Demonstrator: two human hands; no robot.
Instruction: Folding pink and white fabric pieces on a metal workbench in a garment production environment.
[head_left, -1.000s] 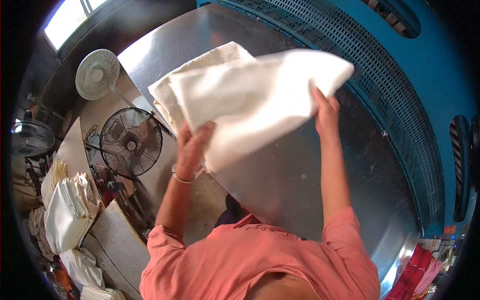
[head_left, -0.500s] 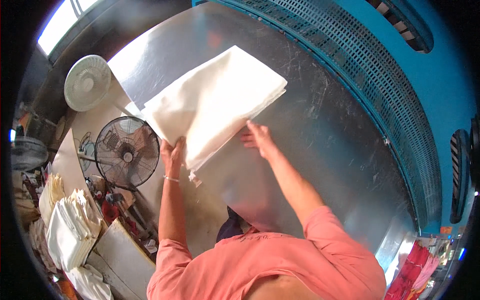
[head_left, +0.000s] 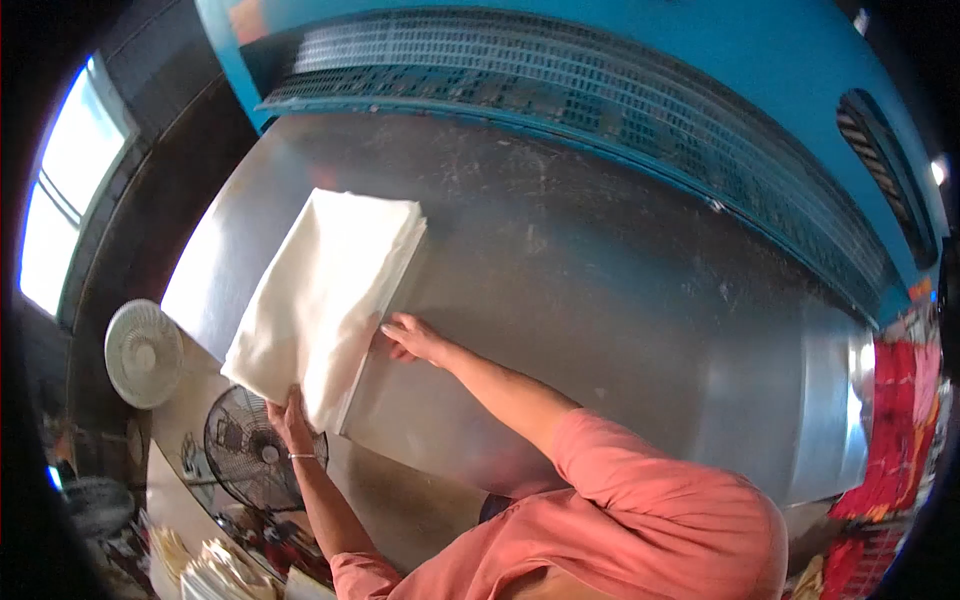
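Observation:
A folded white cloth (head_left: 325, 290), stacked in several layers, lies on the left part of a shiny metal table (head_left: 600, 300). My left hand (head_left: 292, 422) grips its near edge at the lower left corner, the fingers partly hidden by the cloth. My right hand (head_left: 415, 340) is beside the cloth's right edge, fingers loosely stretched toward it and apart. Its fingertips are at or just short of the layered edge; I cannot tell whether they touch.
A blue machine with a perforated panel (head_left: 560, 75) runs along the table's far side. At the near left stand a black fan (head_left: 262, 450) and a white fan (head_left: 145, 353). Stacked pale cloths (head_left: 225, 575) lie at lower left, and red cloth (head_left: 890, 430) hangs at far right.
The whole view has swung, so the cloth and both hands appear farther left and lower. My left hand still holds the near edge; my right hand stays by the right edge.

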